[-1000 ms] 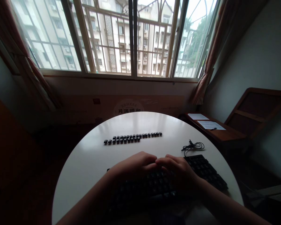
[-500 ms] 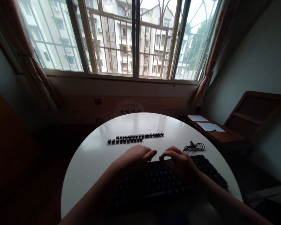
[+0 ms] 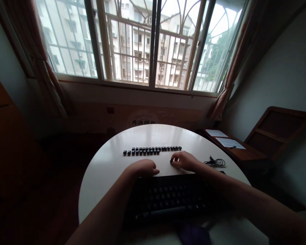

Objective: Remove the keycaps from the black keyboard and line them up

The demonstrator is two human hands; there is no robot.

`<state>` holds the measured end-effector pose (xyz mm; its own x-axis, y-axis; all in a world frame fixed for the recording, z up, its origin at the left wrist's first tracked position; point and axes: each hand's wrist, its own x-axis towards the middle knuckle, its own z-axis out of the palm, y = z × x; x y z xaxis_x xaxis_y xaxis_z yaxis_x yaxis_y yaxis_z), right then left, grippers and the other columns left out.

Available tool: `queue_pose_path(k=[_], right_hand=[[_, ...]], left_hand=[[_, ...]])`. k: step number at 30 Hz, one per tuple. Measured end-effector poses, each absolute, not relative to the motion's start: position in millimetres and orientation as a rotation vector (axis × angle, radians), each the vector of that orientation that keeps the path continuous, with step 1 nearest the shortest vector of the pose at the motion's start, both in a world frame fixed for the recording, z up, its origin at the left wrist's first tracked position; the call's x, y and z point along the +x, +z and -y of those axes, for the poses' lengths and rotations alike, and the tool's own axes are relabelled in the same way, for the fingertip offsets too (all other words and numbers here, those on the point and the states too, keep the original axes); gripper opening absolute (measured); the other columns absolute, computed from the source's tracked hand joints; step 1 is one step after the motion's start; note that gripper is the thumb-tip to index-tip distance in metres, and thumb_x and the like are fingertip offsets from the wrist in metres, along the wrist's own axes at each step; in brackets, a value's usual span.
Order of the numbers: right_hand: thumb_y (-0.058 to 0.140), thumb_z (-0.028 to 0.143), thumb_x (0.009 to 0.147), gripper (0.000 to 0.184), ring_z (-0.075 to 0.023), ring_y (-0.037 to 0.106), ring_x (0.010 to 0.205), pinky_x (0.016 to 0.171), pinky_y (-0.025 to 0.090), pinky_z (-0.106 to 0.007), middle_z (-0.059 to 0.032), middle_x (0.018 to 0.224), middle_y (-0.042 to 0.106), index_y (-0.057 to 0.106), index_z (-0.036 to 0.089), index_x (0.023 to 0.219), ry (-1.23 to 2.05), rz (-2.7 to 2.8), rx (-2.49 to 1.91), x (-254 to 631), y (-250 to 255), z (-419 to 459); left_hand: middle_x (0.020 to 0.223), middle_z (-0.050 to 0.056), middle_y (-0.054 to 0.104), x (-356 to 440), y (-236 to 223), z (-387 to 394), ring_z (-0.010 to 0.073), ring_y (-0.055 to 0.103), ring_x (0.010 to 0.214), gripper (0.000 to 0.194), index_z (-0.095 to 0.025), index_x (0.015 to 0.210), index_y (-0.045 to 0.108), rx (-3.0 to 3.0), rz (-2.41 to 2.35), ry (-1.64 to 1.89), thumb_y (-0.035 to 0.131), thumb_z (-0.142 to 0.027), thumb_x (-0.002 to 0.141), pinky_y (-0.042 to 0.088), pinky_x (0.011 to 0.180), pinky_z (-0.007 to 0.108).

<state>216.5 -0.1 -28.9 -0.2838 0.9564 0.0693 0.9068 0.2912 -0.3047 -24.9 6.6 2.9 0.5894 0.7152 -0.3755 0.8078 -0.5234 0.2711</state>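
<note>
My right hand (image 3: pixel 185 160) pinches a small black keycap (image 3: pixel 171 161) between thumb and fingertips, low over the white table just beyond the keyboard. My left hand (image 3: pixel 146 167) is closed at the far edge of the black keyboard (image 3: pixel 165 197), its fingers curled under and its thumb pointing right. Whatever those fingers may hold is hidden. Farther out, several black keycaps stand in two rows: a longer back row (image 3: pixel 153 148) and a shorter front row (image 3: pixel 140 152). My right forearm covers the keyboard's right part.
A coiled black cable (image 3: pixel 215 162) lies on the round white table (image 3: pixel 102 177), right of my right hand. Beyond the table's right side, a wooden chair (image 3: pixel 255 153) carries papers (image 3: pixel 231 143) and a pen. Something dark purple (image 3: pixel 193 234) shows at the bottom.
My right hand has carried the keycap from above the keyboard forward and left, toward the rows. My left hand has shifted slightly left. The view has turned a little.
</note>
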Motion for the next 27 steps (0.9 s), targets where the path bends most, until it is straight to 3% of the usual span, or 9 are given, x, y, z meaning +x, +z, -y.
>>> queue_pose_path(k=[8, 13, 27], right_hand=[[0.066, 0.032, 0.084, 0.028, -0.0202, 0.069, 0.087, 0.071, 0.047, -0.027, -0.0010, 0.097, 0.076, 0.073, 0.026, 0.110, 0.232, 2.289, -1.726, 192, -34, -31], [0.066, 0.030, 0.084, 0.021, -0.0223, 0.069, 0.093, 0.075, 0.048, -0.029, -0.0019, 0.101, 0.076, 0.076, 0.026, 0.102, 0.182, 2.273, -1.755, 188, -35, -40], [0.064, 0.031, 0.086, 0.025, -0.0230, 0.069, 0.096, 0.076, 0.047, -0.027, -0.0015, 0.104, 0.076, 0.074, 0.028, 0.108, 0.090, 2.209, -1.784, 175, -41, -53]], left_hand=[[0.080, 0.006, 0.070, -29, -1, -9, 0.0201, 0.060, 0.068, 0.039, -0.018, 0.081, 0.071, 2.411, -1.208, -0.283, 0.050, -0.050, 0.087, 0.044, 0.065, 0.031], [0.079, 0.005, 0.069, -30, -4, -14, 0.0194, 0.059, 0.068, 0.032, -0.018, 0.079, 0.069, 2.410, -1.177, -0.284, 0.055, -0.046, 0.084, 0.043, 0.063, 0.029], [0.081, 0.005, 0.070, -32, -7, -16, 0.0190, 0.060, 0.069, 0.031, -0.018, 0.082, 0.069, 2.419, -1.153, -0.275, 0.056, -0.046, 0.080, 0.041, 0.060, 0.029]])
